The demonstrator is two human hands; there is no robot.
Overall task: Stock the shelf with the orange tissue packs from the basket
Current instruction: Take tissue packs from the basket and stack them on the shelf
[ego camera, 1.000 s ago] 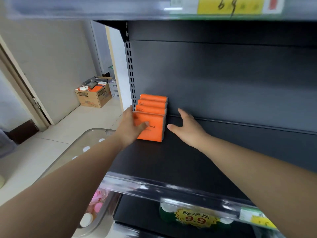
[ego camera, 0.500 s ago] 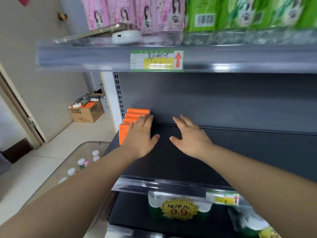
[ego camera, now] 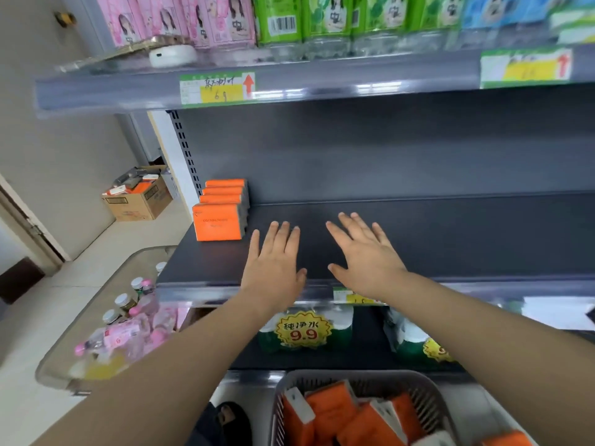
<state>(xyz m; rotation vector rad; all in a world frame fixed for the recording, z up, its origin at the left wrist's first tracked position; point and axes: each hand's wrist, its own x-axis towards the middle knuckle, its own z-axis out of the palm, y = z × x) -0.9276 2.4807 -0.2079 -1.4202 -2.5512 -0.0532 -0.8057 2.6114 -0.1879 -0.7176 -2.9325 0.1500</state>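
Shelving fills most of the view. The dark shelf (ego camera: 450, 239) at its middle is mostly bare to the right of both grips and behind them. Below the grips, at the bottom edge, stands the grey basket (ego camera: 370, 383), with loose orange tissue packs (ego camera: 335, 410) heaped inside at mixed angles. Up and left of the left grip, a row of stocked packs (ego camera: 219, 225) stands on edge at the shelf's left end, one behind another, four as far as I can count. The left hand (ego camera: 273, 268) and right hand (ego camera: 367, 262) are side by side over the front of the shelf. Each grip is apart, fingers straight and spread, holding nothing.

The step in hand looks like fetching the next pack. To do it well, bring the grips down to the basket and take a pack by its long edges. Turn its printed face forward and stand it touching the right side of the row, flush with the front pack. That starts a second column and leaves the first undisturbed.

The frame edge cuts the basket off, so how many packs remain cannot be told. The rear packs in the row show only their tops. Whether the palms touch the shelf is unclear, and the wrists partly cover the price label on the shelf's front edge.
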